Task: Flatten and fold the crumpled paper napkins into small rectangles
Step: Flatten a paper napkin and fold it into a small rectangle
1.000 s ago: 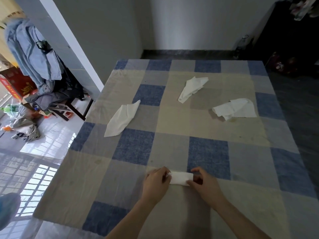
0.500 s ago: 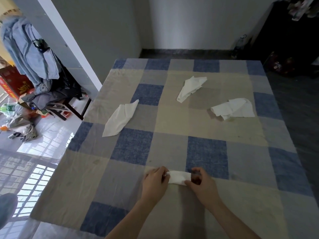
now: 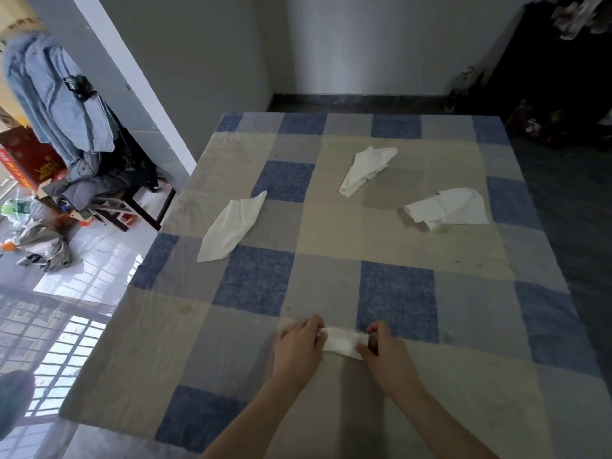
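Note:
A small folded white napkin (image 3: 344, 342) lies near the front edge of the checked blue, grey and beige tablecloth (image 3: 331, 276). My left hand (image 3: 298, 349) pinches its left end and my right hand (image 3: 385, 354) pinches its right end. Three crumpled white napkins lie farther back: a long one at the left (image 3: 231, 228), one at the back middle (image 3: 366, 168) and one at the right (image 3: 447, 208).
A chair piled with dark clothes (image 3: 96, 197) stands left of the table, with a blue jacket (image 3: 56, 97) hanging above it. A white pillar (image 3: 132, 87) rises by the table's back left corner. Dark furniture (image 3: 556, 77) fills the back right.
My hands have drawn a little closer together on the folded napkin, so less of it shows between them. The three crumpled napkins have stayed put.

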The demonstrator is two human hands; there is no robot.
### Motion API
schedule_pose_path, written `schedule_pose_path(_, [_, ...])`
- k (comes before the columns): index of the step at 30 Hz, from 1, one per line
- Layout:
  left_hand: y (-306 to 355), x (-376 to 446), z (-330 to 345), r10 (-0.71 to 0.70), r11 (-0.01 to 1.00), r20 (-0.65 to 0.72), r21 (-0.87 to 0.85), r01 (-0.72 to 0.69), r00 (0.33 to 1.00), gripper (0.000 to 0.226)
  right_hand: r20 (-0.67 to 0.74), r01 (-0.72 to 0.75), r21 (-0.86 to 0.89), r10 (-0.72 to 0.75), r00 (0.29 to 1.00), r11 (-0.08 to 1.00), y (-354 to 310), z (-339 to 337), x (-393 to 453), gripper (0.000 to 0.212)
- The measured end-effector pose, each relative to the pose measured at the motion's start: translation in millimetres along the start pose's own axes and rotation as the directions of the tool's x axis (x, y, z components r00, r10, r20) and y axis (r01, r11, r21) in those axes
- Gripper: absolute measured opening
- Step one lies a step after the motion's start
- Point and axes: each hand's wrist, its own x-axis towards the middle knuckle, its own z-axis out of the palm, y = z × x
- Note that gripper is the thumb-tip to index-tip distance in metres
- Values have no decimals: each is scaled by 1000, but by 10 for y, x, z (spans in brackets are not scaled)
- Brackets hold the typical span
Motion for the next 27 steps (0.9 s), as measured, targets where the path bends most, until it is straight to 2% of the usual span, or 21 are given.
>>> schedule_pose_path(2, [16,-1,-17,58,993,-11,104,-56,998,4,-14,-8,-9,8,1000,1000,-15,2,-2,27])
schedule_pose_path(3, [19,2,-30,173,971,-22,169,-167,985,11,-15,-12,-7,12,1000,1000,-16,7,3,26])
schedule_pose_path(5, [39,-19,-29,473,860,-11,223,-458,881,26,-22,-12,-1,12,1000,1000,-14,16,9,25])
schedule_pose_path(6, [76,-48,-13,581,790,16,229,-569,813,30,-32,-13,-5,13,999,1000,-10,20,11,25])
schedule_pose_path(7, [113,-98,23,627,754,53,209,-623,777,35,-40,-18,-12,17,999,1000,-5,29,13,25])
schedule_pose_path(8, [120,-160,94,631,751,79,186,-633,772,42,-47,-22,-15,21,999,1000,-6,37,13,24])
schedule_pose_path(12, [-41,-391,341,414,846,220,266,-463,883,63,-69,-17,-1,17,997,1000,-50,17,12,26])
schedule_pose_path(18, [-137,-394,304,361,859,187,315,-404,913,59,-48,-38,-45,36,998,998,-49,4,62,22])
schedule_pose_path(22, [-288,-385,215,341,857,230,322,-402,912,59,-21,-48,-79,46,999,996,-44,9,94,20])
schedule_pose_path(25, [-305,-386,173,343,847,254,333,-415,904,60,-56,-49,-215,38,998,975,-86,23,76,23])
schedule_pose_path(27, [-275,-370,165,337,849,271,327,-415,902,61,-164,16,-416,-93,982,909,-115,91,67,37])
